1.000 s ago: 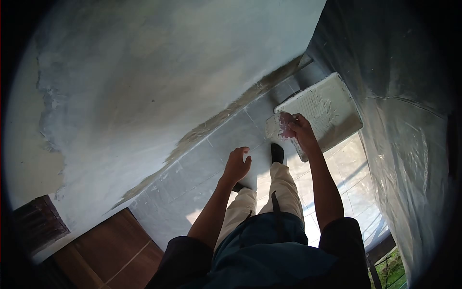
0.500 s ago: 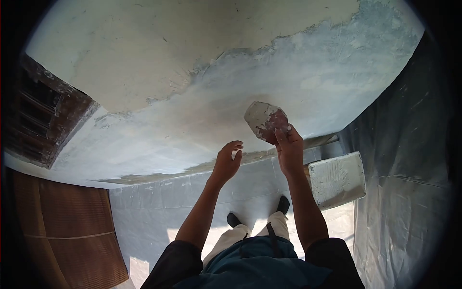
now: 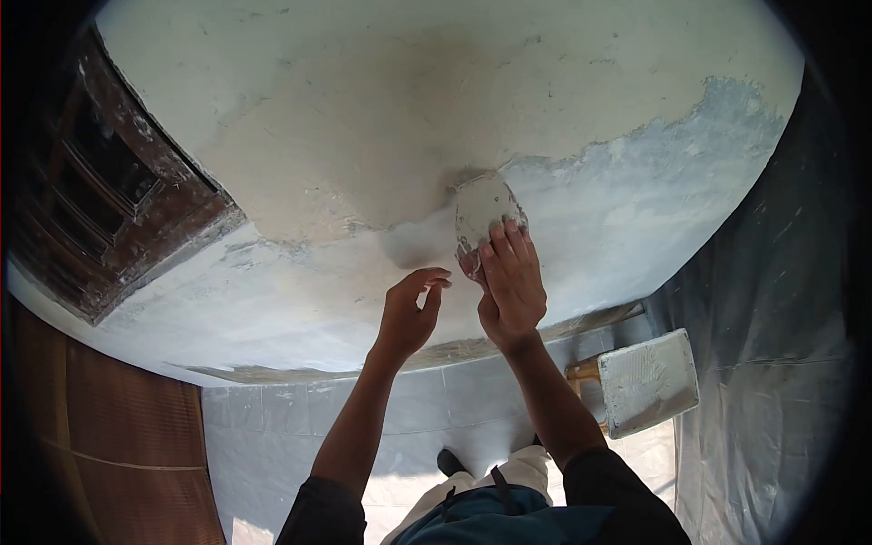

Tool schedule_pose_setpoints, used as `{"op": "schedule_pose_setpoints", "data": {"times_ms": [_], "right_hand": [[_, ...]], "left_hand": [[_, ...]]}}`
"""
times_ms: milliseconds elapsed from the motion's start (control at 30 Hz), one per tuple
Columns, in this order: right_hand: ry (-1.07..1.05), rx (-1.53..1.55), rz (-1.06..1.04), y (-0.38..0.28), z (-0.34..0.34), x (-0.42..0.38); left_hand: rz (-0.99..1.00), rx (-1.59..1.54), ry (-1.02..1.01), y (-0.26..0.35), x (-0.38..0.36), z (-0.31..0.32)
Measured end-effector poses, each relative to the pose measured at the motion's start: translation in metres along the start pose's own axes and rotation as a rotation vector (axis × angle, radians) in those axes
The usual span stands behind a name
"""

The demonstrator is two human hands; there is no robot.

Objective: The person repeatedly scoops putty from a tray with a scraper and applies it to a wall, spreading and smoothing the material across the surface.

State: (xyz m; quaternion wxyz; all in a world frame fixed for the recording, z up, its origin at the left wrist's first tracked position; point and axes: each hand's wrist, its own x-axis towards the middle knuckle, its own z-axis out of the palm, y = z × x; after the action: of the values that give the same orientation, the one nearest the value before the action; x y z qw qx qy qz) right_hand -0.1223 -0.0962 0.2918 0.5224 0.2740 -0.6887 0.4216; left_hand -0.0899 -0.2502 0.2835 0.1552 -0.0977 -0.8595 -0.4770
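My right hand (image 3: 514,289) grips a flat putty spreader (image 3: 481,202), its fingers laid along the back and its thumb at the lower edge. Pale putty coats most of the spreader, with reddish patches showing near the bottom. It lies against the wall (image 3: 363,100), right at the boundary between the cream upper surface and the whiter, damp-looking coat below. To the left, my left hand (image 3: 413,309) hovers in front of the wall, fingers loosely curled, a gap between them and the thumb, holding nothing.
A putty-smeared tray (image 3: 649,381) rests on a wooden stool (image 3: 586,374) at the right. Plastic sheeting (image 3: 763,391) hangs beyond it, and grey sheeting (image 3: 300,418) covers the floor. On the left are a dark wooden window frame (image 3: 136,241) and a brown woven panel (image 3: 136,409).
My right hand has brought the spreader up and slightly left against the wall, its fingers now flat along the back. My left hand has shifted slightly left. The view has tilted upward.
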Motion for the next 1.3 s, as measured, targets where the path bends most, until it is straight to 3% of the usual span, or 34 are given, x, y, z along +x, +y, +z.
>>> {"op": "schedule_pose_setpoints", "data": {"times_ms": [467,533,900,1100,1167,1300], "right_hand": [[0.028,-0.379,-0.118,0.042,0.048,-0.022],[0.054,-0.389,-0.213,0.052,0.051,-0.024],[0.035,-0.511,-0.361,0.073,0.037,-0.031],[-0.124,-0.55,-0.373,0.07,0.005,-0.038],[-0.262,-0.517,-0.308,0.061,-0.014,-0.041],[-0.377,-0.301,-0.214,0.021,-0.062,-0.017]], "left_hand": [[-0.026,0.001,0.004,-0.017,0.007,-0.015],[-0.033,0.014,-0.008,-0.018,0.007,-0.015],[-0.05,0.0,0.1,-0.021,0.007,-0.004],[-0.054,0.057,0.122,-0.01,0.002,0.003],[-0.055,0.05,0.136,-0.004,0.003,0.007],[-0.045,0.015,0.154,0.002,0.003,0.016]]}}
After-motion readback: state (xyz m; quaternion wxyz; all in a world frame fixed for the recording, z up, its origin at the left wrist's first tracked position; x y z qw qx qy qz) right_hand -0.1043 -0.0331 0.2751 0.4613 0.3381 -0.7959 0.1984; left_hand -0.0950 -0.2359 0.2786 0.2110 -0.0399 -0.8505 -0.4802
